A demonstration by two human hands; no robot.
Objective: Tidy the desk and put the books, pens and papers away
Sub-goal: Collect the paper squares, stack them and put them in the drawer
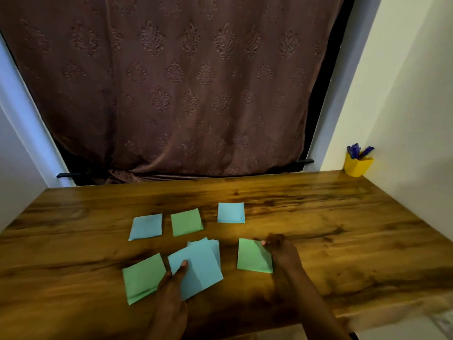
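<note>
Between two pale walls (404,94), a glossy wooden bench (318,217) runs back to a brown patterned curtain (183,94) that hangs down behind its far edge. The far strip of the bench and its whole right side lie open; the near edge sits just under the person's forearms. In the far right corner, close against the wall, stands a yellow cup (358,166) with blue pens (355,151) sticking out, well apart from everything else.

Square papers are spread across the middle. The back row holds a left blue paper (145,227), a middle green paper (186,222) and a right blue paper (231,212), each apart from the next. Nearer, the left hand (171,285) grips a blue stack (198,266), thumb pressed on top and fingers tucked beneath, just beside a near-left green paper (143,277). The right hand (282,251) pinches the far right corner of a right green paper (252,257), fingers (266,242) closed together on it, and that side looks raised off the wood.
</note>
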